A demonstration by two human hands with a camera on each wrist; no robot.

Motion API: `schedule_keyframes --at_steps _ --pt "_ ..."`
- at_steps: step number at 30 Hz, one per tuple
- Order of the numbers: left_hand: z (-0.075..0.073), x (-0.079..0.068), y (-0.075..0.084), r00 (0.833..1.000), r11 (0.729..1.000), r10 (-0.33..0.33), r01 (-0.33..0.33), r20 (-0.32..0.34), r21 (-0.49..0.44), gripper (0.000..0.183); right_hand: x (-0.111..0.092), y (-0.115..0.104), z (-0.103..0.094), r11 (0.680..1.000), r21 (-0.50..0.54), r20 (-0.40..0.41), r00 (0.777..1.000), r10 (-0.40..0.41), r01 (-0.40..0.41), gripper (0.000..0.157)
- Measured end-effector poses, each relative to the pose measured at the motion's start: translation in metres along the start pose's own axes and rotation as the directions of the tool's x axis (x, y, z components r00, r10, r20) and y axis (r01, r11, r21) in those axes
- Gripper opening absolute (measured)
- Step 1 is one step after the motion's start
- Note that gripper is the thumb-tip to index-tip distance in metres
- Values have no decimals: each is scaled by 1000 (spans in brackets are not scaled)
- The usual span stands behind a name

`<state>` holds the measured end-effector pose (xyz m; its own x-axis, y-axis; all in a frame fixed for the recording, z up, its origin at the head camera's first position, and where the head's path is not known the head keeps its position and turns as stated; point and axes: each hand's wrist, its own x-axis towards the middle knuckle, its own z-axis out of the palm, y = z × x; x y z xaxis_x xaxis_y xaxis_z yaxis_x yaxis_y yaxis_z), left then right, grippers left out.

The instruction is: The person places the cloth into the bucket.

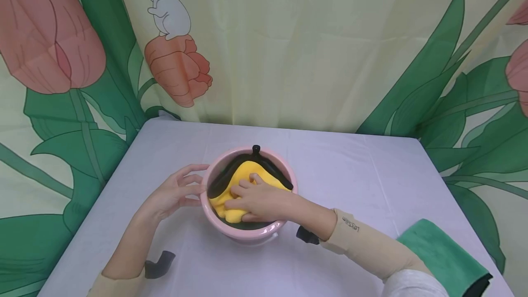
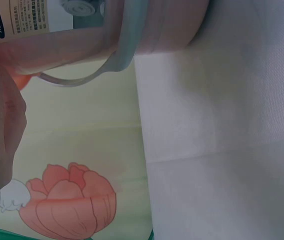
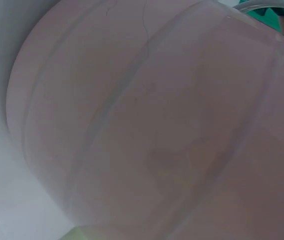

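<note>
A pink bucket [image 1: 249, 236] stands on the table; its side fills much of the right wrist view. Inside lies a bunched yellow cloth [image 1: 249, 168] with a dark border [image 1: 224, 178], and a small black loop [image 1: 256, 149] pokes up at the far rim. My right hand [image 1: 260, 200] reaches into the bucket, its bent fingers gripping folds of the yellow cloth. At the bucket's left side my left hand [image 1: 177, 191] has its fingers stretched out, fingertips right at the rim. A printed label [image 2: 27, 20] and a pale handle [image 2: 89, 76] show on the bucket in the left wrist view.
A green cloth [image 1: 443, 255] with a black edge lies at the table's right, beside my right sleeve. The table carries a white cover [image 1: 330, 159]. Behind it hangs a curtain [image 1: 288, 49] printed with tulips and a white animal.
</note>
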<state>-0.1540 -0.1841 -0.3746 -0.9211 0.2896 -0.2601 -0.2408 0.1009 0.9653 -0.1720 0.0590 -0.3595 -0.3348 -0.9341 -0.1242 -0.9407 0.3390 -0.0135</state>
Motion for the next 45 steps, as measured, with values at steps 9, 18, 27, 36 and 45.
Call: schedule_keyframes --at_steps 9,18,27,36,45 --pt "0 0 -1 1000 1000 11 -11 2 3 59 1 0 0 1000 16 82 997 9 -10 41" --pt "-1 1 -2 1000 1000 4 -4 -7 10 59 3 -1 2 997 51 190 981 49 -59 46" --pt "0 1 -1 1000 1000 -6 6 -19 11 61 3 1 1 992 102 202 978 58 -80 46" --pt "0 3 -2 1000 1000 -7 7 -13 6 59 -13 8 -19 969 238 41 997 58 -66 47" --pt "1 1 -1 1000 1000 7 -7 -14 8 59 -68 21 -35 953 239 -369 890 268 -188 35"
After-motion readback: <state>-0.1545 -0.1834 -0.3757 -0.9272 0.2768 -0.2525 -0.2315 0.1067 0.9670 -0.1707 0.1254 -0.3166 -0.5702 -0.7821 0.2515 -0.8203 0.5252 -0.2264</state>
